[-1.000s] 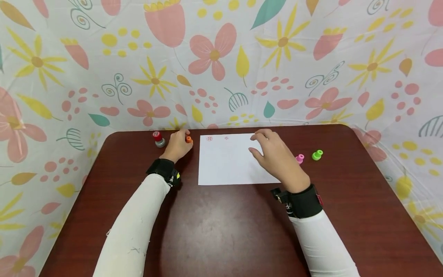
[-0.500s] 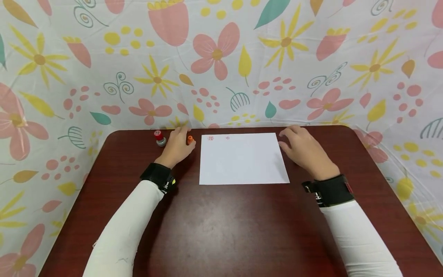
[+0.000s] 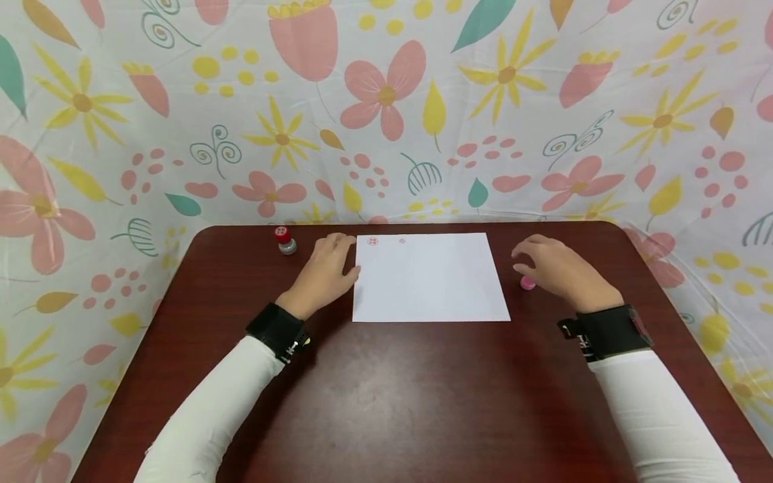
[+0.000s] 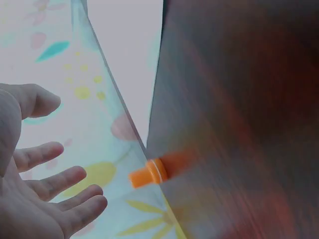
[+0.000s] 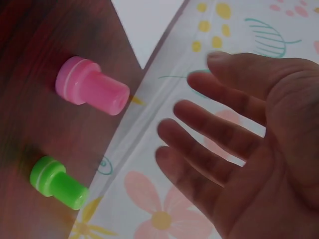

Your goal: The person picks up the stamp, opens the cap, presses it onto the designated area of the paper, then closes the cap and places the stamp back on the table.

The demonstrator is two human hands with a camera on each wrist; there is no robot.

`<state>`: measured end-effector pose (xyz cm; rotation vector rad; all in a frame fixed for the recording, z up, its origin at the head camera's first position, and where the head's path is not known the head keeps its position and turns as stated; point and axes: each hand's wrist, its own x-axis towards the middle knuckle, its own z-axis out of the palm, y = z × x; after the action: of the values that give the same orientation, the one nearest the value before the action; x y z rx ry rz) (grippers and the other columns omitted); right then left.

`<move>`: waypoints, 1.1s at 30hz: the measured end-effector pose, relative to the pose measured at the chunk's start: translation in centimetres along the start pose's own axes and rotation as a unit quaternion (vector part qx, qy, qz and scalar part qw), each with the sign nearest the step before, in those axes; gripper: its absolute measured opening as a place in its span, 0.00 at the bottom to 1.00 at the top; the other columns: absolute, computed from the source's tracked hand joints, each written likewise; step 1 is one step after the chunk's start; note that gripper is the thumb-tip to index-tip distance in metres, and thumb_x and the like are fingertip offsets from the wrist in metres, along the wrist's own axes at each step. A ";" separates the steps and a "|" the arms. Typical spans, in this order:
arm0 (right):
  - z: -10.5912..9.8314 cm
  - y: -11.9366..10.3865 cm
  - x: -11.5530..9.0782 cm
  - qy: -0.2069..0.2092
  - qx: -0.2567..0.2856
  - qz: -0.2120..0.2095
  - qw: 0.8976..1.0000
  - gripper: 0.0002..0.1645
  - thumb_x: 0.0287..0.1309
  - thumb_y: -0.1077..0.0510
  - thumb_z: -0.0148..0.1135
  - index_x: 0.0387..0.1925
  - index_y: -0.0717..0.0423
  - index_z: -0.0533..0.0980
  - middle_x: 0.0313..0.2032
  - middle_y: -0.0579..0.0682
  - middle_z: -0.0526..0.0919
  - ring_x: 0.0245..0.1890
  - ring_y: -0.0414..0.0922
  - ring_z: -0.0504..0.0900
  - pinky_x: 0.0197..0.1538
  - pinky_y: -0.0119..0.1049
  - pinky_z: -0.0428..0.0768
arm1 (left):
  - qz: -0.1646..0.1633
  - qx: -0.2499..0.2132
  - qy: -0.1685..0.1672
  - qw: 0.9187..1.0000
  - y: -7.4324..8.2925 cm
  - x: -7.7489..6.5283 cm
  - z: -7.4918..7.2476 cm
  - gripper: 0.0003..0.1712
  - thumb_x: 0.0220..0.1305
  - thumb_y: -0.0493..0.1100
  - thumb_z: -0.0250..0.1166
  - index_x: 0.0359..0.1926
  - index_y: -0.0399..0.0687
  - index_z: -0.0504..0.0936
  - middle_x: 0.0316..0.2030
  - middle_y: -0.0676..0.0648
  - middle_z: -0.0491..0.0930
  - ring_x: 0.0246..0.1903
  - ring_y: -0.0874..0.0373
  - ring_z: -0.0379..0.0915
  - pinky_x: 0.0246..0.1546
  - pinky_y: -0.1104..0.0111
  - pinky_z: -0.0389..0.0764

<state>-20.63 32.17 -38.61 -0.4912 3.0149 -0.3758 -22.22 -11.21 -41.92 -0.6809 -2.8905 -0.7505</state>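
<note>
My left hand (image 3: 322, 275) is at the left edge of the white paper (image 3: 431, 282), its fingers spread and holding nothing. An orange stamp (image 4: 149, 173) stands on the table in front of those fingers in the left wrist view; the hand hides it in the head view. Over on the right, my right hand (image 3: 564, 272) hovers with loosely bent fingers around a gap, nothing in its grasp. Just below its thumb a pink stamp (image 3: 527, 283) shows partly. In the right wrist view the pink stamp and a green stamp (image 5: 57, 182) stand apart from the fingers.
Two small red prints (image 3: 372, 241) mark the paper's upper left. A red-topped stamp (image 3: 285, 240) with a clear base stands at the back left of the dark wooden table (image 3: 386, 389). A flower-patterned cloth (image 3: 386, 154) rises behind the table.
The right hand has moved off the paper to the right, over the pink and green stamps. My left hand has shifted slightly right, now covering the orange stamp in the head view.
</note>
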 end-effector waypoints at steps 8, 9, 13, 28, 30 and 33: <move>0.7 0.9 -0.5 -0.033 0.005 0.002 0.999 0.19 0.64 0.62 0.69 0.55 0.65 0.81 0.54 0.65 0.81 0.49 0.57 0.82 0.53 0.57 0.82 | 0.071 0.068 -0.012 0.995 1.7 -2.4 0.8 0.38 0.71 0.55 0.67 0.72 0.38 0.70 0.69 0.32 0.68 0.70 0.35 0.64 0.70 0.47 0.72; 0.8 1.0 -0.6 -0.034 0.005 0.001 0.999 0.19 0.63 0.63 0.69 0.54 0.64 0.81 0.54 0.64 0.81 0.47 0.57 0.82 0.52 0.56 0.82 | 0.080 0.081 -0.016 0.993 1.9 -2.7 0.9 0.39 0.71 0.58 0.66 0.73 0.39 0.69 0.70 0.32 0.67 0.71 0.34 0.63 0.71 0.46 0.71; 1.2 1.4 -0.9 -0.042 0.006 -0.003 0.999 0.16 0.64 0.64 0.66 0.52 0.62 0.82 0.51 0.63 0.82 0.46 0.55 0.82 0.49 0.55 0.82 | 0.103 0.122 -0.042 0.986 2.3 -3.8 1.3 0.44 0.73 0.66 0.60 0.77 0.44 0.64 0.76 0.32 0.59 0.76 0.31 0.54 0.74 0.40 0.63; 3.3 1.8 -1.4 -0.005 -0.051 -0.009 0.999 0.10 0.63 0.65 0.69 0.46 0.61 0.83 0.40 0.58 0.83 0.40 0.54 0.83 0.45 0.57 0.84 | 0.127 0.146 -0.060 0.979 2.9 -6.1 2.1 0.46 0.71 0.69 0.60 0.79 0.48 0.62 0.78 0.32 0.56 0.77 0.28 0.48 0.75 0.44 0.63; 3.5 1.9 -1.4 0.000 -0.051 -0.010 0.999 0.10 0.63 0.66 0.69 0.46 0.62 0.83 0.40 0.59 0.83 0.40 0.55 0.83 0.45 0.57 0.84 | 0.131 0.145 -0.053 0.979 3.0 -6.1 2.1 0.46 0.71 0.68 0.61 0.78 0.47 0.64 0.77 0.31 0.59 0.76 0.27 0.51 0.75 0.46 0.65; 3.7 1.9 -1.4 0.005 -0.047 -0.013 0.999 0.10 0.63 0.66 0.69 0.45 0.63 0.82 0.39 0.59 0.83 0.39 0.56 0.83 0.45 0.58 0.84 | 0.131 0.148 -0.051 0.979 3.2 -6.1 2.2 0.45 0.70 0.67 0.62 0.77 0.46 0.66 0.76 0.31 0.60 0.76 0.27 0.52 0.74 0.47 0.65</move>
<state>-19.54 33.56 -42.62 -0.5367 3.0498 -0.2393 -15.21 -10.10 -43.55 -1.0545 -2.8299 -0.2548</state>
